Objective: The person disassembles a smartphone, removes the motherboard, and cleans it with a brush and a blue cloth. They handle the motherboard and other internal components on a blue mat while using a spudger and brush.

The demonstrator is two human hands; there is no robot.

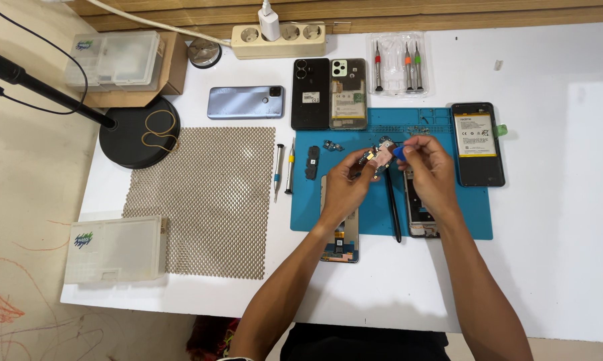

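Nearest the person, at the table's front left corner, lies a translucent plastic organiser box [116, 249] with a small blue-green sticker on its lid, beside a beige mesh mat [204, 200]. Over the blue work mat [462, 214], the left hand [345, 187] pinches a small pinkish circuit board [380, 156] by its lower left edge, fingers closed narrowly on it. The right hand [430, 170] meets it from the right, its fingertips pinched on a small blue pick [398, 152] that touches the board's right edge. Under the wrists lie an opened phone frame [420, 214] and a black spudger [392, 207]. Right of the hands rests a phone body [478, 144] with a yellow-and-white battery label. Farther back sit a clear pouch of screwdrivers [398, 65] with red, orange and green collars, and a second clear box [116, 60] with a like sticker at far left.
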